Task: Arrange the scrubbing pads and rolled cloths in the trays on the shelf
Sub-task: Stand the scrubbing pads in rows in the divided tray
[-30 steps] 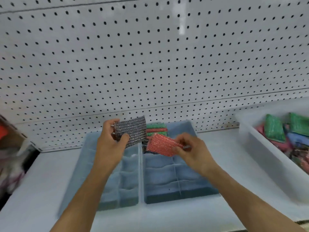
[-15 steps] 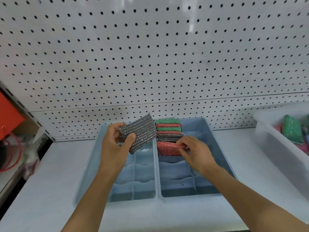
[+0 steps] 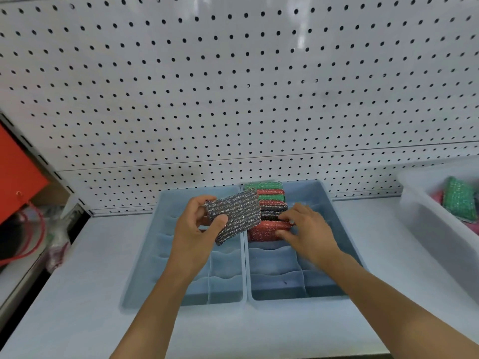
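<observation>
Two blue divided trays sit side by side on the white shelf, the left tray [image 3: 145, 275] and the right tray [image 3: 344, 244]. My left hand [image 3: 193, 231] holds a silver-grey scrubbing pad [image 3: 237, 218] above the wall between them. A row of green, red and dark pads [image 3: 267, 196] stands on edge in the right tray's far left column. At the near end of that row is a red pad [image 3: 264, 230], and my right hand [image 3: 308, 230] rests on it with the fingers pressing its right end.
A white bin [image 3: 430, 229] at the right edge holds loose pads, one of them green [image 3: 457, 199]. A white pegboard [image 3: 233, 86] backs the shelf. An orange box [image 3: 18, 172] and red cords [image 3: 28, 244] lie on the neighbouring shelf to the left.
My right hand carried the red pad down from mid-air into the right tray and stood it at the near end of the row. The left hand kept the grey pad.
</observation>
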Tool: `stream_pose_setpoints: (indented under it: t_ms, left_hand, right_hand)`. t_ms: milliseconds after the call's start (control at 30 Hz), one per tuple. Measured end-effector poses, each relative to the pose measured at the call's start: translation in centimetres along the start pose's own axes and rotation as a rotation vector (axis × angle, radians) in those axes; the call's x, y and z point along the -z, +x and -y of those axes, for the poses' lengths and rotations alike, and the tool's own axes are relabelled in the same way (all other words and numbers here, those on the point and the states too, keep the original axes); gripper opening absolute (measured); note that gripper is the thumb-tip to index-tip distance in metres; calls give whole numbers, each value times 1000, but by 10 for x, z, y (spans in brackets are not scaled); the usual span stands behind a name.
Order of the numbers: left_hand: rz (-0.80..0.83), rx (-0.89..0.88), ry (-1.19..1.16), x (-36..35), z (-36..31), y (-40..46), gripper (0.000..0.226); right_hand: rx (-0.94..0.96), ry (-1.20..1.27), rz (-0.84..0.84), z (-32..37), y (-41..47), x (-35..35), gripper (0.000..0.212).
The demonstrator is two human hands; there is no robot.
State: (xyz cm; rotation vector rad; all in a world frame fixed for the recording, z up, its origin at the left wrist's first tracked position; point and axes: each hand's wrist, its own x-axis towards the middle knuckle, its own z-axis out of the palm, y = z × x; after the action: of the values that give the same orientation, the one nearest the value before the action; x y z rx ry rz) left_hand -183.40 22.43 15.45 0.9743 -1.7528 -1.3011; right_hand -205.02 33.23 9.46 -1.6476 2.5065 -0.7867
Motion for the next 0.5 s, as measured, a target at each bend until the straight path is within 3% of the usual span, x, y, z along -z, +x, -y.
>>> stream_pose_setpoints:
  t_ms: [67, 133, 233, 367, 500]
  left_hand:
    - [57, -18, 35, -1, -1, -1, 31]
    - [158, -43, 88, -6, -2, -1, 33]
    - [297, -109, 193, -23, -3, 0, 35]
    - [311, -178, 350, -38, 2, 7, 37]
    - [305, -185, 515, -37, 19, 14, 46]
  right_hand:
    - [-14, 212, -104, 10, -4, 22, 49]
    - [97, 385, -110, 23, -9, 46, 53]
    - [300, 204, -10, 33, -8, 61, 44]
    - [76, 205, -5, 21, -13, 51, 18]
    - [28, 217, 3, 10, -20, 31, 21]
